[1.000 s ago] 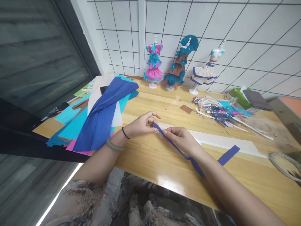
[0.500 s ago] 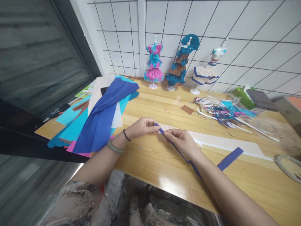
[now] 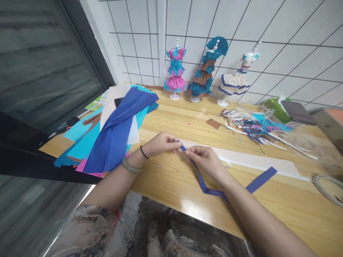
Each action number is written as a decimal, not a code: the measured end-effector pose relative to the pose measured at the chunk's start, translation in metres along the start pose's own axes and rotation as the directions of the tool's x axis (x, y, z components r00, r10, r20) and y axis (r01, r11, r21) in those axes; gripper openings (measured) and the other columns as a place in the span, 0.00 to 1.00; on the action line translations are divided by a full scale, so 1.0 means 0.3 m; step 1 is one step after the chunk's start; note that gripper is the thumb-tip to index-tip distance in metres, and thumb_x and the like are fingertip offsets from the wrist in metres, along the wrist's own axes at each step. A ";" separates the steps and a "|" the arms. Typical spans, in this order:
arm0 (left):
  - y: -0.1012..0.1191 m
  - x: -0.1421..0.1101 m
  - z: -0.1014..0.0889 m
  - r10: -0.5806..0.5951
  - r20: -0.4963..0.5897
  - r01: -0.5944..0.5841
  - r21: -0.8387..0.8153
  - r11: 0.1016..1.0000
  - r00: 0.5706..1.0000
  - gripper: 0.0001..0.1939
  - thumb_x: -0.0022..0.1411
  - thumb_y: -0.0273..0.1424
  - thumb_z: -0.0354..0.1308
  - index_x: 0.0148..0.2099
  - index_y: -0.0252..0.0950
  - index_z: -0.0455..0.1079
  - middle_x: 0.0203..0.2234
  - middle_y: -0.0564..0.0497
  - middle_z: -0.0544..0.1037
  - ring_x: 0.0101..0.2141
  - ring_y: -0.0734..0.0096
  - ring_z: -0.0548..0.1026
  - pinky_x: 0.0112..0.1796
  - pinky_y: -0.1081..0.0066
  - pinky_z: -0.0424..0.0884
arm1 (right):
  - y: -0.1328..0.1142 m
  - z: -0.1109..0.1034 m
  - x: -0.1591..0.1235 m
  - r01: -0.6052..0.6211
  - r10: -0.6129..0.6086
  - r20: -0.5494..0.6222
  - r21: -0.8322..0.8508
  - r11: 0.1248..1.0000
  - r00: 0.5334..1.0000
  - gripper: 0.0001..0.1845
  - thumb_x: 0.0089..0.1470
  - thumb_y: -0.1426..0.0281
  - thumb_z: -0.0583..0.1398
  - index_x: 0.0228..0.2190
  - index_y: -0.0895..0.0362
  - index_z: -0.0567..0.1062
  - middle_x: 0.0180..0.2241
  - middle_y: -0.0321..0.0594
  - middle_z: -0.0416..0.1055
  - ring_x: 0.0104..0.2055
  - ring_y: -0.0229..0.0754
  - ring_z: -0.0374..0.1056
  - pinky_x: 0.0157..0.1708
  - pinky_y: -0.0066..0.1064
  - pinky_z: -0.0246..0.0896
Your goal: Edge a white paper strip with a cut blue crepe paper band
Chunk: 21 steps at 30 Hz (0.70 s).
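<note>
My left hand (image 3: 166,142) pinches one end of a narrow blue crepe paper strip (image 3: 199,177) between thumb and fingers. Close by on the right, my right hand (image 3: 203,159) pinches the same strip a short way along. From there the strip droops in a loose curve to the table, passes under my right forearm and comes out flat on the far side. Behind my hands lies a long pale paper band (image 3: 257,161) with a white strip along its near edge.
Folded crepe paper sheets (image 3: 115,132) are piled at the left, beside scissors (image 3: 64,127). Three small dress forms in paper dresses (image 3: 175,78) stand along the tiled wall. Paper scraps (image 3: 254,125), a brown piece (image 3: 213,123) and a clear tape roll (image 3: 325,189) lie on the table (image 3: 171,189).
The hanging part of the blue strip has swung left and now sags in a wider curve. Both hands keep nearly the same place and pinch.
</note>
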<state>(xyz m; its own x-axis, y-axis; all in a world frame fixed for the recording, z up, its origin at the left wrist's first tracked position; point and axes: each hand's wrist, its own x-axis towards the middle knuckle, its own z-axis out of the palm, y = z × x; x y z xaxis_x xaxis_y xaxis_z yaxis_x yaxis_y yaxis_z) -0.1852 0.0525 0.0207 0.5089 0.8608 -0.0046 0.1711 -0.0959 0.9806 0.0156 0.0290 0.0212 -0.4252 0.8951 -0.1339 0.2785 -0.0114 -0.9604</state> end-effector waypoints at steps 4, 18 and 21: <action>0.004 0.000 -0.003 -0.022 0.009 0.022 -0.002 1.000 1.000 0.19 0.56 0.43 0.55 0.31 0.29 0.72 0.24 0.48 0.75 0.25 0.77 0.70 0.28 0.76 0.66 | 0.002 0.001 0.000 -0.019 0.019 -0.012 0.002 1.000 1.000 0.21 0.45 0.52 0.59 0.25 0.59 0.73 0.21 0.34 0.67 0.23 0.33 0.58 0.26 0.27 0.53; 0.001 -0.001 -0.002 -0.052 0.075 0.054 -0.019 0.998 0.996 0.17 0.55 0.41 0.57 0.30 0.29 0.71 0.22 0.50 0.74 0.24 0.78 0.70 0.27 0.77 0.66 | 0.011 0.004 0.001 -0.042 0.042 -0.037 0.004 0.999 0.998 0.21 0.42 0.52 0.61 0.26 0.60 0.73 0.21 0.34 0.67 0.23 0.33 0.57 0.25 0.27 0.52; 0.000 0.000 -0.003 -0.031 0.066 0.033 -0.032 0.999 0.997 0.16 0.55 0.40 0.58 0.33 0.29 0.71 0.22 0.50 0.74 0.24 0.79 0.70 0.27 0.77 0.66 | 0.010 0.005 0.001 -0.044 0.044 -0.034 0.009 0.999 0.998 0.21 0.42 0.53 0.61 0.25 0.60 0.73 0.20 0.34 0.67 0.22 0.33 0.57 0.24 0.27 0.51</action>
<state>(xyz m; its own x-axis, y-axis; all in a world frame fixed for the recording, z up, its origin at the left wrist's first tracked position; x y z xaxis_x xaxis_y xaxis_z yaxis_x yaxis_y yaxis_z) -0.1861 0.0531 0.0209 0.5575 0.8288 -0.0479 0.1611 -0.0514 0.9856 0.0149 0.0286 0.0177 -0.3828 0.9085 -0.1677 0.2890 -0.0546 -0.9558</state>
